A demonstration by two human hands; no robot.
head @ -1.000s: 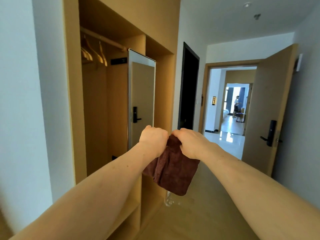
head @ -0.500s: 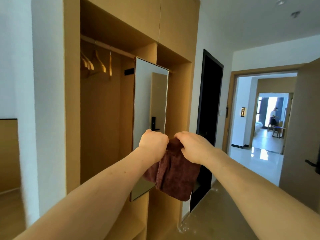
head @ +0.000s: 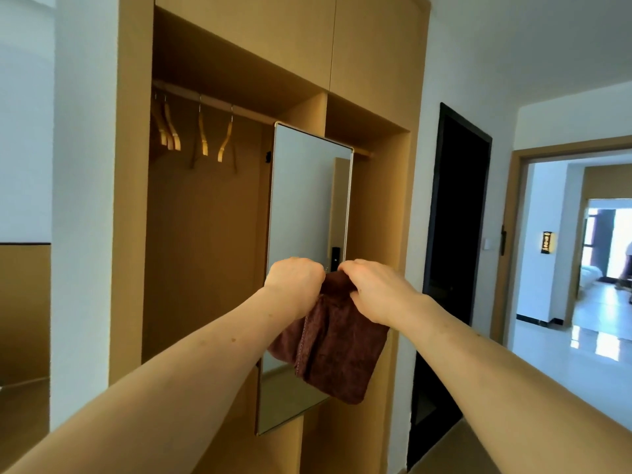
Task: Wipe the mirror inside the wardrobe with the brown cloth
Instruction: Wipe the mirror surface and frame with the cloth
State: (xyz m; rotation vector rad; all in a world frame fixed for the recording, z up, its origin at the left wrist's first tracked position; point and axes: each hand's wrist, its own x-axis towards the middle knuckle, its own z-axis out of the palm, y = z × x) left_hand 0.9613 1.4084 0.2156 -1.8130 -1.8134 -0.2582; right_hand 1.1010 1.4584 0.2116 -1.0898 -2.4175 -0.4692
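A tall narrow mirror (head: pixel 307 196) with a thin metal frame stands out edge-on from the open wooden wardrobe (head: pixel 219 63), facing me at an angle. The brown cloth (head: pixel 337 350) hangs folded in front of the mirror's lower half. My left hand (head: pixel 294 285) and my right hand (head: pixel 374 290) both grip the cloth's top edge, fists close together, arms stretched forward. The cloth hides part of the lower mirror.
Several wooden hangers (head: pixel 201 135) hang from the wardrobe rail at upper left. A dark doorway (head: pixel 451 268) is just right of the wardrobe. Farther right an open doorway (head: pixel 588 268) leads to a bright tiled corridor. A white wall (head: pixel 85 200) borders the wardrobe's left.
The view has swung left and come closer to the wardrobe, so the mirror now fills more of the middle. Both hands keep the same grip on the cloth.
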